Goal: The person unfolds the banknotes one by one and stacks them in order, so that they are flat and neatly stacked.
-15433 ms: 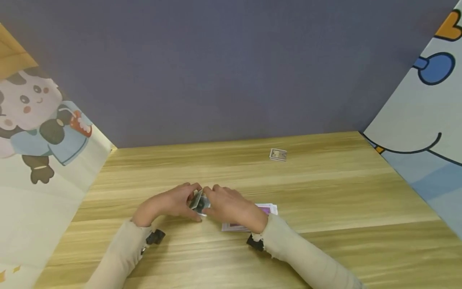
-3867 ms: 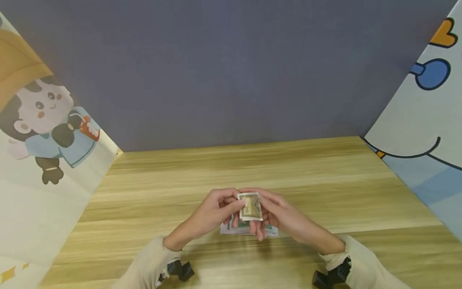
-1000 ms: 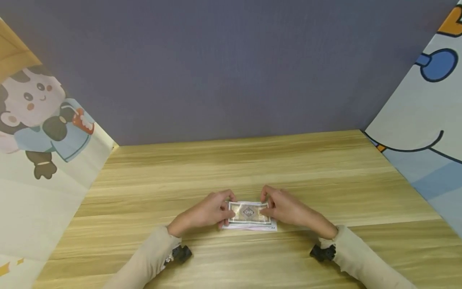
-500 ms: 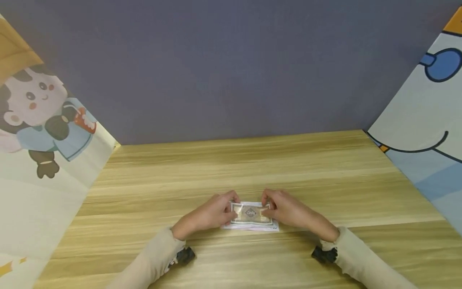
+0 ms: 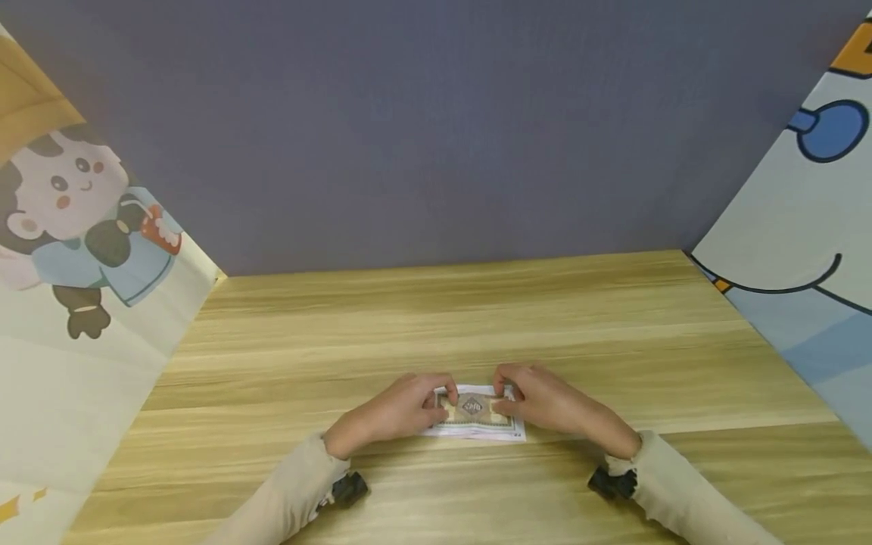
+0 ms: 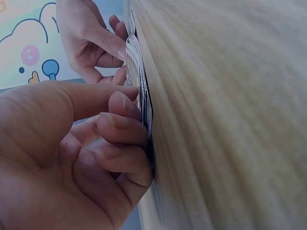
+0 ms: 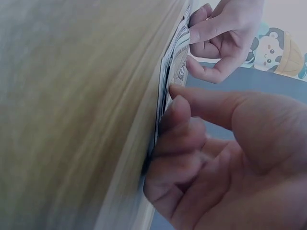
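Note:
A tan and brown banknote (image 5: 472,407) lies unfolded, face up, on a stack of larger paper notes (image 5: 500,434) near the middle front of the table. Its left end is between the thumb and curled fingers of my left hand (image 5: 395,412). My right hand (image 5: 555,401) grips the right end likewise, its thumb on top. In the left wrist view the layered edges of the notes (image 6: 138,60) stand slightly raised and wavy. The right wrist view shows my right thumb touching the banknote (image 7: 180,55) with the fingers bent at its edge. The fingertips partly hide both ends.
A wood-grain table (image 5: 409,325) spreads around the hands. A dark grey panel (image 5: 436,136) rises at its back edge. Cartoon-printed walls flank it, one left wall (image 5: 61,393) and one right wall (image 5: 770,204). Black wrist cameras sit by both cuffs.
Earlier, a small folded note lay far back; later my hands held a folded note above the stack. The banknote now lies open there. Just now my left index finger has moved inward onto it.

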Demonstrator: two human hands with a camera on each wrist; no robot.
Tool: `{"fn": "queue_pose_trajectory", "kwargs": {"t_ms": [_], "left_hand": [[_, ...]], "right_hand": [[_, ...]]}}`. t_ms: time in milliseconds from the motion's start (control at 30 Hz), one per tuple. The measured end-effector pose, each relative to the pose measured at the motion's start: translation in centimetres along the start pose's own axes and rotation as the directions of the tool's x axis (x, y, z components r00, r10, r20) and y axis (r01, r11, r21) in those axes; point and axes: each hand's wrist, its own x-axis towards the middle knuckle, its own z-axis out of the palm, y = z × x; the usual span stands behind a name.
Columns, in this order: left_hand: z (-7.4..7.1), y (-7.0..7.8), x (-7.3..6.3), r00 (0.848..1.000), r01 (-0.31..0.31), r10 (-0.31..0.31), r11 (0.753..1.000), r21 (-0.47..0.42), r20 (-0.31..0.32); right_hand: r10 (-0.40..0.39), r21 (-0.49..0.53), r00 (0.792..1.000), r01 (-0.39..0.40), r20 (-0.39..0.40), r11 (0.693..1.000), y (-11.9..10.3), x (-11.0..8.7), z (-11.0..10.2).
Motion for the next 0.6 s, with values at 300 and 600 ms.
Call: {"fn": "queue_pose_trajectory", "kwargs": {"t_ms": [300,600], "left_hand": [[0.03,-0.02,-0.05,0.999,-0.033,0.033,0.999,-0.004,0.018],[0.17,0.37,-0.18,0.997,-0.045,0.049,0.997,-0.054,0.06]], "right_hand": [[-0.114,0.066,0.989,0.108,0.094,0.992,-0.34,-0.24,0.11],[-0.165,0.078,0.979,0.157,0.117,0.985,-0.38,-0.13,0.04]]}}
